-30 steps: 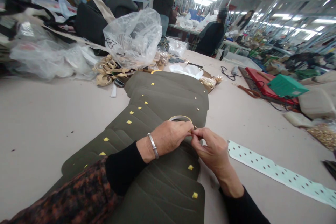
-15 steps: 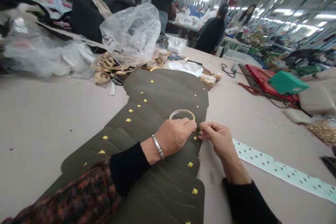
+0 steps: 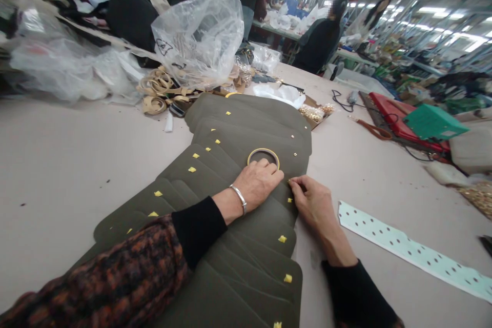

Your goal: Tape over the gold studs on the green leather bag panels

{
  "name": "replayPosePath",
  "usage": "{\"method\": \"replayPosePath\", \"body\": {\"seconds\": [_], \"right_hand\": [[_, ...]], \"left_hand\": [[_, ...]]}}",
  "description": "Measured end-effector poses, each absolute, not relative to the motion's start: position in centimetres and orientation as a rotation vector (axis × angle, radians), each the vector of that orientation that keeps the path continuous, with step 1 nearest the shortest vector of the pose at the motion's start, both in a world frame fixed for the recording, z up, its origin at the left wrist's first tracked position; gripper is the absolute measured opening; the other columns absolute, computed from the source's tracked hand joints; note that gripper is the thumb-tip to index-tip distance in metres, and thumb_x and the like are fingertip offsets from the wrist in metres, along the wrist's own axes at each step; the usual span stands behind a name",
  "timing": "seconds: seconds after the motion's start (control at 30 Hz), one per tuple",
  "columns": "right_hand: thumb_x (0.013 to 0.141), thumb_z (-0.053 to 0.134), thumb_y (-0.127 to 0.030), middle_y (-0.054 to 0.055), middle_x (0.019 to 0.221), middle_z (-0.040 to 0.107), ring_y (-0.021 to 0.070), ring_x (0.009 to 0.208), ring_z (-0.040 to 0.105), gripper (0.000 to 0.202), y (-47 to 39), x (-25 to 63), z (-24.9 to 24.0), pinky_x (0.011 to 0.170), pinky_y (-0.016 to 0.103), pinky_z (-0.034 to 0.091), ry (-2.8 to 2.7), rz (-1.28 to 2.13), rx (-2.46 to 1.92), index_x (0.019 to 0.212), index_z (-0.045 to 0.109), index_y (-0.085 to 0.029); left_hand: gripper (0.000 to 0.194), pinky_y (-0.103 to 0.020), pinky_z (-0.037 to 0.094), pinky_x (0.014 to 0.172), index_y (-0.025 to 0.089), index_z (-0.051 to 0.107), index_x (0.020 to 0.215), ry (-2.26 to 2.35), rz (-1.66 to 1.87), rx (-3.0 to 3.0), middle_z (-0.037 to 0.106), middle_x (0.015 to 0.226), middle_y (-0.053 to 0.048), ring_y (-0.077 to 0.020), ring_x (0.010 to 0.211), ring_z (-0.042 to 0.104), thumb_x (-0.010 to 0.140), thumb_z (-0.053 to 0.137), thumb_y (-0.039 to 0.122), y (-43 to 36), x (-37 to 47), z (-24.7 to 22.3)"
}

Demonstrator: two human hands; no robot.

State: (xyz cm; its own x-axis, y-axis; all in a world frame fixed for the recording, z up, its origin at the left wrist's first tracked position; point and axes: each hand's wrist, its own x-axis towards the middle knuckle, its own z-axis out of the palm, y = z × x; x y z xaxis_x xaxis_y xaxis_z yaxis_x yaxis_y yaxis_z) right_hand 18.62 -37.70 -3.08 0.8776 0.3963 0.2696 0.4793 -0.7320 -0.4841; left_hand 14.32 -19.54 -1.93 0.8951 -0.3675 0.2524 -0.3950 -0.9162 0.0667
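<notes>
Overlapping dark olive panels (image 3: 246, 236) lie across the table, dotted with small yellow tape pieces (image 3: 282, 239). My left hand (image 3: 258, 184), wearing a silver bracelet, is closed over the near edge of a narrow yellow-rimmed roll of tape (image 3: 263, 150). Its fingers hide part of the roll. To its right, my right hand (image 3: 312, 200) pinches a tiny yellow piece of tape (image 3: 289, 181) at the right border of a panel. Small shiny studs (image 3: 295, 154) show on the farthest panel.
A pale green strip with dark dots (image 3: 400, 241) lies to the right. Behind the panels are a clear plastic bag (image 3: 200, 36), coiled tan straps (image 3: 156, 93) and a box of gold-coloured hardware (image 3: 313, 113). A green box (image 3: 436, 122) rests on red material. Other people are farther back.
My right hand has lowered its fingertips to the panel's right border with the tape piece. My left hand has flattened somewhat over the roll. The camera view has shifted slightly.
</notes>
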Motion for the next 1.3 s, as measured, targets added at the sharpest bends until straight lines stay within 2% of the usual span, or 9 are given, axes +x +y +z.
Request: {"method": "replayPosePath", "body": {"seconds": [0.23,0.33,0.47,0.7,0.8,0.97,1.1,1.2,1.3], "right_hand": [[0.084,0.050,-0.027,0.008,0.080,0.072,0.0201,0.072,0.065,0.020,-37.1,19.1,-3.8,0.068,0.031,0.046,-0.659,-0.322,-2.593,0.079,0.067,-0.018],[0.083,0.055,-0.034,0.005,0.075,0.071,0.0194,0.068,0.065,0.022,-37.4,19.1,-3.6,0.068,0.032,0.048,-0.503,-0.240,-2.518,0.090,0.069,-0.019],[0.084,0.054,-0.044,-0.001,0.061,0.065,0.0155,0.051,0.059,0.042,-38.3,19.1,-3.4,0.054,0.029,0.049,-0.326,-0.043,-2.283,0.117,0.060,-0.019],[0.084,0.051,-0.049,0.004,0.075,0.065,0.0140,0.052,0.058,0.044,-38.5,19.6,-3.6,0.040,0.025,0.045,-0.245,0.110,-2.118,0.113,0.060,-0.016],[0.085,0.050,-0.047,0.003,0.071,0.066,0.0136,0.049,0.057,0.044,-38.3,19.8,-3.4,0.047,0.027,0.048,-0.291,0.031,-2.212,0.114,0.060,-0.016],[0.086,0.050,-0.040,0.002,0.071,0.069,0.0162,0.060,0.062,0.041,-38.7,20.2,-2.9,0.065,0.032,0.051,-0.405,-0.242,-2.351,0.120,0.059,-0.018],[0.088,0.050,-0.036,0.006,0.084,0.071,0.0162,0.065,0.063,0.030,-39.5,19.8,-2.6,0.067,0.032,0.051,-0.486,-0.292,-2.318,0.105,0.066,-0.018],[0.087,0.053,-0.031,0.006,0.084,0.070,0.0161,0.069,0.063,0.020,-39.8,19.2,-2.6,0.069,0.032,0.052,-0.674,-0.376,-2.329,0.093,0.068,-0.019],[0.088,0.051,-0.024,0.006,0.086,0.069,0.0165,0.076,0.063,0.017,-39.7,19.0,-2.9,0.074,0.031,0.052,-0.934,-0.454,-2.405,0.091,0.067,-0.018]], "left_hand": [[0.019,-0.035,0.043,0.069,0.017,0.055,0.092,-0.600,0.386,2.951,0.058,0.092,-0.006,-0.0233,0.088,0.050,0.096,0.037,0.017,-19.6,14.4,-2.0],[0.017,-0.035,0.043,0.070,0.017,0.055,0.092,-0.603,0.399,2.953,0.058,0.091,-0.006,-0.0232,0.087,0.050,0.095,0.039,0.016,-19.5,14.4,-2.0],[0.014,-0.035,0.043,0.071,0.017,0.056,0.092,-0.612,0.425,2.943,0.058,0.091,-0.006,-0.0230,0.087,0.049,0.094,0.042,0.017,-19.4,14.5,-2.2],[0.014,-0.034,0.042,0.073,0.018,0.056,0.093,-0.637,0.414,2.925,0.058,0.094,-0.005,-0.0221,0.089,0.049,0.094,0.042,0.017,-19.4,14.7,-2.4],[0.014,-0.034,0.042,0.073,0.018,0.056,0.094,-0.641,0.368,2.916,0.059,0.095,-0.005,-0.0218,0.089,0.050,0.094,0.042,0.016,-19.4,14.7,-2.3],[0.014,-0.034,0.042,0.072,0.018,0.056,0.096,-0.670,0.323,2.909,0.059,0.094,-0.006,-0.0213,0.088,0.050,0.094,0.042,0.016,-19.3,14.7,-2.2],[0.015,-0.033,0.042,0.072,0.018,0.056,0.096,-0.667,0.324,2.896,0.059,0.094,-0.006,-0.0213,0.088,0.050,0.094,0.042,0.015,-19.3,14.7,-2.2],[0.015,-0.033,0.042,0.071,0.017,0.057,0.095,-0.662,0.317,2.891,0.059,0.093,-0.007,-0.0211,0.087,0.050,0.094,0.042,0.015,-19.3,14.6,-2.1],[0.015,-0.033,0.042,0.071,0.017,0.057,0.094,-0.666,0.319,2.893,0.059,0.092,-0.006,-0.0210,0.087,0.050,0.094,0.042,0.015,-19.3,14.6,-2.1]]}}
